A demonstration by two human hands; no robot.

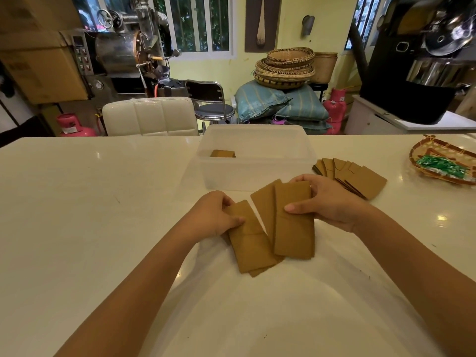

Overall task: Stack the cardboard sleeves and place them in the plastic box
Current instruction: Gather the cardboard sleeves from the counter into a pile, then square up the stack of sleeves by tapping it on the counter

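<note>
Flat brown cardboard sleeves lie fanned on the white table in front of me. My left hand [219,215] grips the left sleeve [249,243] near its top. My right hand [327,202] holds the right sleeve [295,228], thumb on its face and fingers over its top edge. A third sleeve [265,202] lies between and under them. Just beyond stands the translucent plastic box [257,173], with a small stack of sleeves [222,153] inside at its left. Several more sleeves [358,176] lie spread out to the right of the box.
A woven tray [438,153] with a green packet sits at the table's far right. Behind the table are a white padded chair [149,115], a black stool [211,109], sacks, baskets and machines.
</note>
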